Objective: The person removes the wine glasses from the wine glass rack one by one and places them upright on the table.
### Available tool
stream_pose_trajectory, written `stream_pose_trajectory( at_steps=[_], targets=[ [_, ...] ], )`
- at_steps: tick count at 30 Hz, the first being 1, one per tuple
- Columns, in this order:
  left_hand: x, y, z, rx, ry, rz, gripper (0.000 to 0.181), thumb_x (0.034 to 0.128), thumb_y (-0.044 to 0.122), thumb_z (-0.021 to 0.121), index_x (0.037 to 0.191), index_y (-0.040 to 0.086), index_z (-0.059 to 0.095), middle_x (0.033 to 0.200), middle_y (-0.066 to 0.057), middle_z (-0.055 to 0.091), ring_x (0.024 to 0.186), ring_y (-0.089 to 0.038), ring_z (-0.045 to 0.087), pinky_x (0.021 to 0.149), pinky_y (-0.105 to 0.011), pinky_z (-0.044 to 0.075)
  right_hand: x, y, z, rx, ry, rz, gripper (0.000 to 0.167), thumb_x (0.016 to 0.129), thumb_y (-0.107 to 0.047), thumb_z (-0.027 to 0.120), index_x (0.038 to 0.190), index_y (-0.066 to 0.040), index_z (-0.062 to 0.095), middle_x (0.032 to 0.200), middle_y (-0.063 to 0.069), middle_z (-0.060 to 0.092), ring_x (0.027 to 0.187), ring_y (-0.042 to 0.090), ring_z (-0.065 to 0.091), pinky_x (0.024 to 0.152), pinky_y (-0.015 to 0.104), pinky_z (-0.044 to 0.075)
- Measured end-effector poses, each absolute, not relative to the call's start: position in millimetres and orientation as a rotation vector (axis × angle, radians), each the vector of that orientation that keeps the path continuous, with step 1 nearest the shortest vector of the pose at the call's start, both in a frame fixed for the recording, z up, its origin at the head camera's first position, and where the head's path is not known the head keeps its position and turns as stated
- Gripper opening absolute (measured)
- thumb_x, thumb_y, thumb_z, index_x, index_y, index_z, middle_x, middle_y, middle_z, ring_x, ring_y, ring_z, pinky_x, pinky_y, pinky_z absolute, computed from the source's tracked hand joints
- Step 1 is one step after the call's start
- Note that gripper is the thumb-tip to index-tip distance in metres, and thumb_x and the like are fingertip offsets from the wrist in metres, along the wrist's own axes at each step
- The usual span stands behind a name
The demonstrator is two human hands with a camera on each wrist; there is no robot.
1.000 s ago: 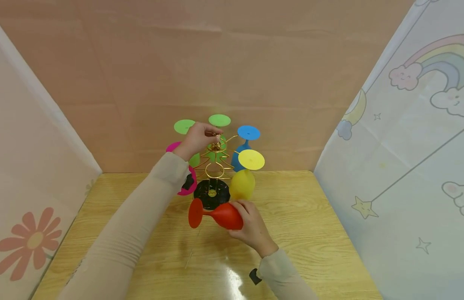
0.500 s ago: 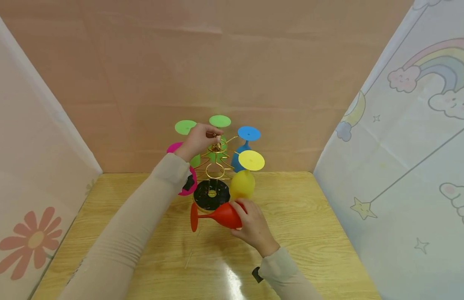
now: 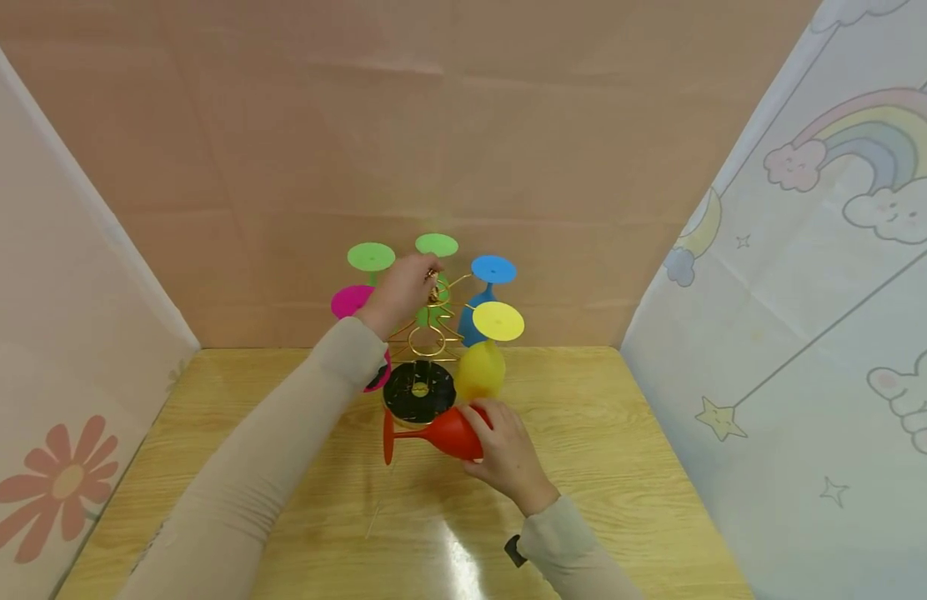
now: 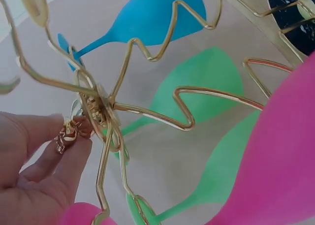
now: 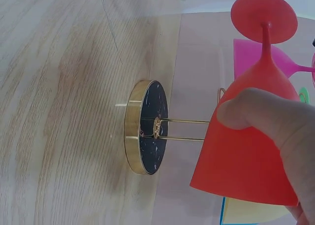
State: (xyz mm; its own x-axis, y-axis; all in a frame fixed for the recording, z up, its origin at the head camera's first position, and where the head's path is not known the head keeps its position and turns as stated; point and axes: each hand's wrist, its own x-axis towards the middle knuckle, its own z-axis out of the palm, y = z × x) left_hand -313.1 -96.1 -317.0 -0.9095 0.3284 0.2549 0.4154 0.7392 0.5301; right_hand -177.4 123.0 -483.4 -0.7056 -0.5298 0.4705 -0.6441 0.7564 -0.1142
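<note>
At the top of a gold wire goblet rack (image 4: 147, 112), my left hand (image 3: 402, 290) pinches a small gold ornament (image 4: 70, 130) between thumb and fingers. A red plastic goblet (image 3: 450, 433) lies sideways in my right hand (image 3: 512, 458), gripped by its bowl in front of the rack. Its foot points left, seen nearly edge-on in the head view. Upside down on the rack hang a yellow goblet (image 3: 481, 371), a blue goblet (image 3: 471, 321), two green goblets (image 4: 199, 82) and pink goblets (image 4: 275, 151), partly hidden by my left arm.
The rack stands on a round black base (image 5: 153, 156) with a gold rim. Beneath is a wood-grain table (image 3: 606, 467). A brown backdrop (image 3: 553, 167) rises behind, with printed white panels (image 3: 801, 333) along both sides.
The red goblet has turned, so its foot now shows edge-on, and it has shifted slightly right with my right hand. My left hand stays at the rack's top, its wrist slightly turned.
</note>
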Motion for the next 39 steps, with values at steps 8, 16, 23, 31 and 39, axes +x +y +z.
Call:
stream_pose_trajectory(
  at_steps=[8,16,23,31,39],
  targets=[
    [-305.7,-97.6,-321.8,-0.642,-2.792,-0.702,0.039,0.1052,0.01,0.054,0.143,0.0,0.054,0.146,-0.018,0.053,0.135,-0.034,0.051,0.108,-0.042,0.047,-180.3,125.1,-485.7,0.912,-2.5,0.342,0.079,0.059,-0.022,0.096,0.13,-0.011,0.063,0.122,0.01,0.059,0.11,0.03,0.058,0.094,0.049,0.052],
    [-292.5,-102.9,-317.6,-0.793,-2.688,-0.503,0.049,0.1031,0.014,0.06,0.149,0.003,0.048,0.153,-0.022,0.044,0.133,-0.038,0.052,0.103,-0.043,0.051,-183.6,129.0,-485.5,0.906,-2.507,0.344,0.078,0.059,-0.024,0.097,0.128,-0.011,0.063,0.121,0.01,0.06,0.108,0.031,0.059,0.093,0.05,0.053],
    [-242.2,-99.7,-322.2,-0.899,-2.352,-0.283,0.027,0.0939,0.011,0.072,0.118,-0.001,0.067,0.115,-0.019,0.067,0.107,-0.035,0.064,0.094,-0.041,0.056,-184.4,131.3,-482.6,0.904,-2.534,0.349,0.077,0.06,-0.023,0.095,0.13,-0.011,0.062,0.121,0.01,0.059,0.109,0.031,0.057,0.094,0.05,0.052],
    [-182.0,-92.6,-383.2,-1.122,-2.108,-0.21,0.025,0.0834,0.017,0.081,0.104,0.006,0.073,0.101,-0.007,0.071,0.091,-0.022,0.067,0.081,-0.029,0.059,-185.9,132.3,-486.6,0.93,-2.481,0.33,0.081,0.057,-0.024,0.097,0.128,-0.011,0.062,0.117,0.01,0.059,0.104,0.03,0.059,0.092,0.049,0.053],
    [-168.9,-93.9,-432.3,-1.083,-2.423,-0.062,0.035,0.0868,0.028,0.08,0.115,0.009,0.07,0.109,-0.006,0.067,0.094,-0.023,0.065,0.076,-0.029,0.061,-187.4,131.1,-485.6,0.925,-2.515,0.318,0.076,0.06,-0.023,0.094,0.128,-0.011,0.062,0.117,0.009,0.059,0.105,0.03,0.059,0.093,0.049,0.052]
  ],
)
